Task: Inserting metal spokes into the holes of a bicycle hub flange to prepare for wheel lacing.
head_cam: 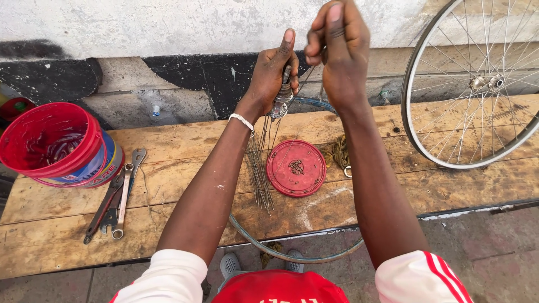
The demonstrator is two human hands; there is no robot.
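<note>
My left hand (273,73) is raised and gripped around a metal wheel hub (282,98), from which several thin spokes (261,168) hang down over the wooden bench. My right hand (339,50) is held higher, its fingers pinched on the top end of one spoke (309,76) that runs toward the hub. A bare metal rim (292,255) lies beneath my arms, partly hidden by them. A red round lid (296,168) rests on the bench just under the hanging spokes.
A wooden bench (56,224) spans the view. A red bucket (56,143) lies tipped at the left, with spanners (120,199) beside it. A spoked wheel (477,84) leans at the right. A tangle of cord (338,151) sits by the lid.
</note>
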